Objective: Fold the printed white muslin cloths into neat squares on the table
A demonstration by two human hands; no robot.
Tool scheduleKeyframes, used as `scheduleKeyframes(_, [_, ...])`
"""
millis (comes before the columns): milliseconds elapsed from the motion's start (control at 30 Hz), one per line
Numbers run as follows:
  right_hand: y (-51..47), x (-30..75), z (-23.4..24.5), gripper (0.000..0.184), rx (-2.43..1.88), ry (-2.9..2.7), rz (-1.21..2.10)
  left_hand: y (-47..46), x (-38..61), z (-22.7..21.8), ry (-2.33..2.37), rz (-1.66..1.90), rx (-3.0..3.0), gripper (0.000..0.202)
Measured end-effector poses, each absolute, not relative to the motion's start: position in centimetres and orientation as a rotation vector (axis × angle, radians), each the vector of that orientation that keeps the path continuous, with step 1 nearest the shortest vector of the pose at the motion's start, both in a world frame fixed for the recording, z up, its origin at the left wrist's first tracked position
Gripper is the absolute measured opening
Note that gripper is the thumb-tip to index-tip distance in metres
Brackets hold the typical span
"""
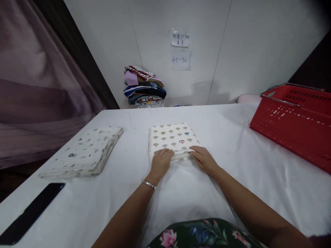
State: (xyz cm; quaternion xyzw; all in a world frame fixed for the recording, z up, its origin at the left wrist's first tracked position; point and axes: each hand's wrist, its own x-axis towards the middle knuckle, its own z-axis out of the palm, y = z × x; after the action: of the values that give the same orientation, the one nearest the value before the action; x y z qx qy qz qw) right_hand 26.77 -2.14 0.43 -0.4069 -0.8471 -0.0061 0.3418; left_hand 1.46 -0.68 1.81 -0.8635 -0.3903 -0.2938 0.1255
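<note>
Two hands rest on one folded mushroom-print cloth at the table's middle: the left hand lies flat, fingers together, and the right hand presses its near edge. One folded stack, one phone and one red basket sit around it.

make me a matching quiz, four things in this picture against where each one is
Things:
1 mushroom cloth
2 red basket
3 black phone
4 clothes stack

Places:
a against the far wall
b right side of the table
c near left corner
d under the left hand and right hand

Pairs: 1-d, 2-b, 3-c, 4-a
</note>
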Motion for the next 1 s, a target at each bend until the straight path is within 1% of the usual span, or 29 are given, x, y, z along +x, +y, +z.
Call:
scheduleKeyframes(233, [-2.2,27.0,0.5,0.026,-1.075,-2.255,0.005,-0.8,1.4,1.0,-1.133,-0.802,-2.524,0.025])
scheduleKeyframes(367, [-2.7,26.7,1.1,0.028,-1.072,-2.231,0.032,-1.0,1.4,1.0,-1.18,-0.804,-2.529,0.028])
scheduleKeyframes(433, [-3.0,26.2,1.4,0.033,-1.072,-2.235,0.032,-1.0,1.5,1.1,-1.226,-0.804,-2.527,0.031])
scheduleKeyframes(533, [-3.1,25.4,1.6,0.046,-1.106,-2.32,0.042,-1.0,1.6,1.2,-1.248,-0.78,-2.543,0.034])
scheduleKeyframes(600, [-3.1,25.1,1.5,0.052,-1.162,-2.395,0.069,-1.0,1.5,1.2,-1.229,-0.762,-2.555,0.034])
scheduleKeyframes(867, [-3.4,25.2,2.2,0.045,-1.297,-2.432,0.215,-1.5,0.1,0.7,-1.255,-0.69,-2.532,0.033])
scheduleKeyframes(1000, [-2.2,23.0,4.0,0.053,-1.301,-2.371,0.29,-1.5,0.1,0.3,-1.262,-0.671,-2.526,0.037])
